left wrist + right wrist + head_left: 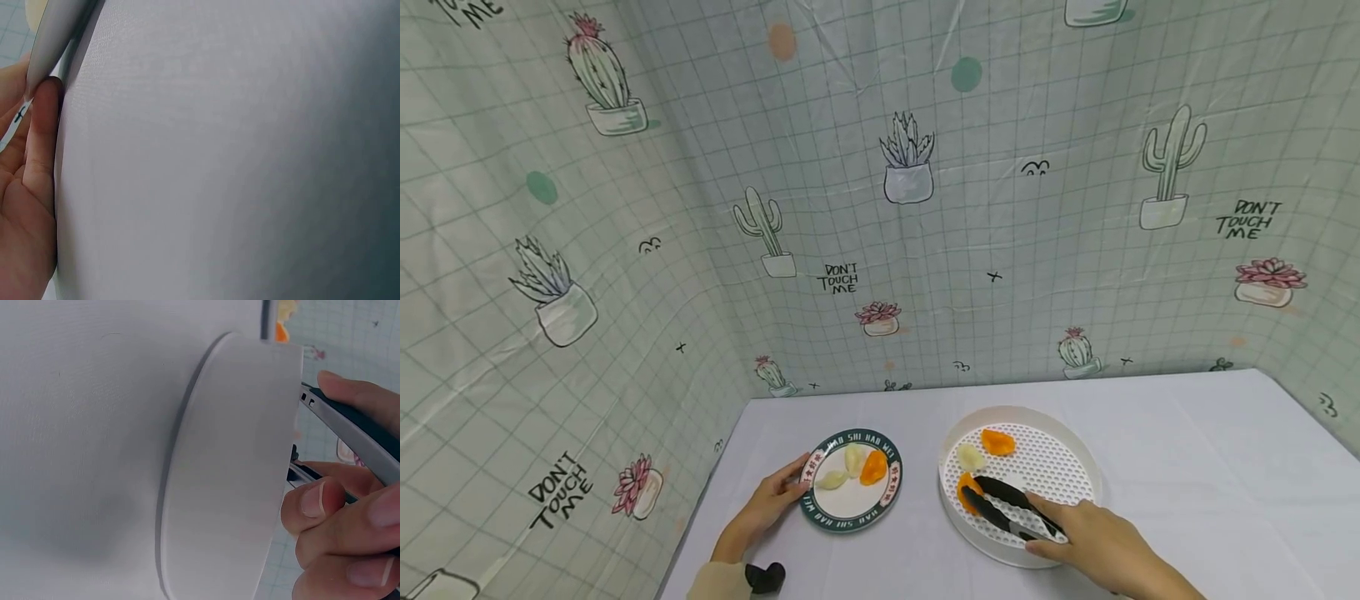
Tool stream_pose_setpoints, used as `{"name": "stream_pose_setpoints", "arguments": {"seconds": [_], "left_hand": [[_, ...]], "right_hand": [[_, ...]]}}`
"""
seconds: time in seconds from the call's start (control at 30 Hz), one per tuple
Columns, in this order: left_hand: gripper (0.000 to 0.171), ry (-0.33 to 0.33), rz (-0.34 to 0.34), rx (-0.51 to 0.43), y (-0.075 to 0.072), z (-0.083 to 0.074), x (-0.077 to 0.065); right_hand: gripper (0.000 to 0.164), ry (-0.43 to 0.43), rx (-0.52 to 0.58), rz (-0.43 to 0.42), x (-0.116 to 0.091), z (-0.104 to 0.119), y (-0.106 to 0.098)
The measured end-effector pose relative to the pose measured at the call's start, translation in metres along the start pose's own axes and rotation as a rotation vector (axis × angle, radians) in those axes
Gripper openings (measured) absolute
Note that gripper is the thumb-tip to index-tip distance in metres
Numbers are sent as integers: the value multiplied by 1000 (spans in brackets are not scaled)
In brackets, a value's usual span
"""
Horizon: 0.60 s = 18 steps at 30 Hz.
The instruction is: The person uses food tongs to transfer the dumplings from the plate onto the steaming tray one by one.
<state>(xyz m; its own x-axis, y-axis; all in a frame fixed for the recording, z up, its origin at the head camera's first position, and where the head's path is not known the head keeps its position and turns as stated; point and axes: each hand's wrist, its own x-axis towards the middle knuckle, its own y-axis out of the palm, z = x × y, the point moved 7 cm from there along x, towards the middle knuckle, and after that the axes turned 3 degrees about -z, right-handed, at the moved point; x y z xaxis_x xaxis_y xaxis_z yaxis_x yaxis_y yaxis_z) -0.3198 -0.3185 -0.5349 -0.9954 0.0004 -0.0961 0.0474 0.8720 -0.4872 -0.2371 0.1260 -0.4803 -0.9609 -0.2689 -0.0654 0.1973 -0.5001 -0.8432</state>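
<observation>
My left hand [772, 498] pinches the left rim of a round plate [843, 523] with a green lettered border; in the left wrist view the plate edge [47, 44] lies between thumb and fingers. On it are two pale yellow pieces [853, 460] and an orange piece [874, 468]. My right hand [1093, 537] holds black-tipped tongs [1000, 515] over a white round tray with a perforated floor [1052, 467]. Their tips are at an orange piece [967, 492] near the tray's left side; whether they squeeze it, I cannot tell. In the right wrist view, the tray's wall [231, 469] hides the tips.
Farther back in the tray lie another orange piece [997, 442] and a pale yellow one [971, 457]. A white cloth [1187, 467] covers the table. Patterned fabric [985, 233] hangs behind and at the sides. Near the left sleeve is a black object [766, 577].
</observation>
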Motion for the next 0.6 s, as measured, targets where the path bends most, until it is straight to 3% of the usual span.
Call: {"name": "stream_pose_setpoints", "arguments": {"seconds": [0.27,0.6], "left_hand": [[55,7,10,-11,-1,-3,-1],[55,37,36,-33,0,-3,0]], "right_hand": [[74,-18,-12,-57,-3,3,-10],[77,-54,29,-93,3,24,-18]]}}
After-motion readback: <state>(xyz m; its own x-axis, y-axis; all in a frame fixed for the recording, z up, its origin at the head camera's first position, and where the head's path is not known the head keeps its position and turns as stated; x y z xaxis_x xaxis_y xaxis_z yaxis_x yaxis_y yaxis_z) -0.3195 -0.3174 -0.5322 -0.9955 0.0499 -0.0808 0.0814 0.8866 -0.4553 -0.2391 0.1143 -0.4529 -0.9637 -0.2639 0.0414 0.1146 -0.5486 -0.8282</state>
